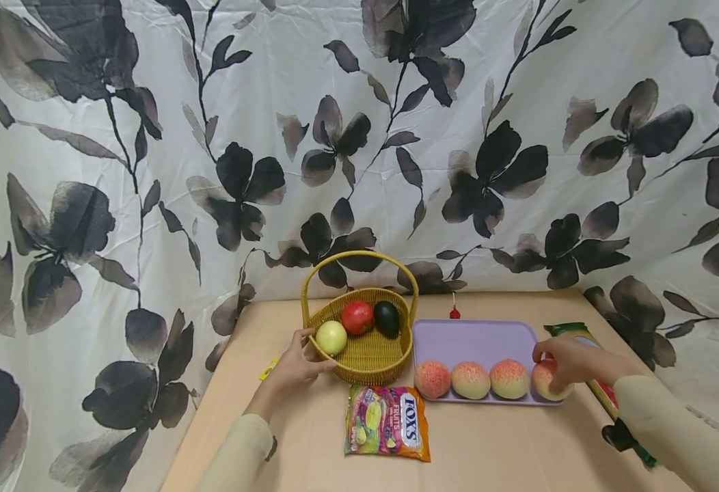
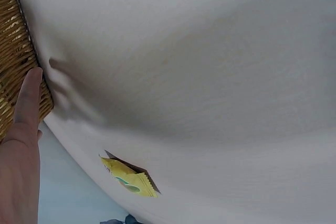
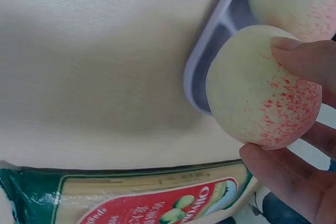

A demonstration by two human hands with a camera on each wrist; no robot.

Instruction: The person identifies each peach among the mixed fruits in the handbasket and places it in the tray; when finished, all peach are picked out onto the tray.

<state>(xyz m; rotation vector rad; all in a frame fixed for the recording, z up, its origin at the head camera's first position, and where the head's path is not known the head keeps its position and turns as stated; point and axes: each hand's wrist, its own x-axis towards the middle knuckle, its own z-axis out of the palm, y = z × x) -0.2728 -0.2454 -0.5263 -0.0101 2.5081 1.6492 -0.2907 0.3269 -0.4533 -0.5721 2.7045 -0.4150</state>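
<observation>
On the table stands a yellow wicker basket with a tall handle, holding a green apple, a red fruit and a dark green avocado. My left hand holds the basket's left side, fingers at the rim and thumb against the outer wall. My right hand grips a pink-speckled peach between thumb and fingers, at the front right corner of the lilac tray. Three more peaches sit in a row along the tray's front edge.
A bag of Fox's fruit candy lies before the basket. A green-ended pasta packet lies right of the tray. Behind the tray is a small red item; a yellow wrapped sweet lies left of the basket. Floral cloth hangs behind.
</observation>
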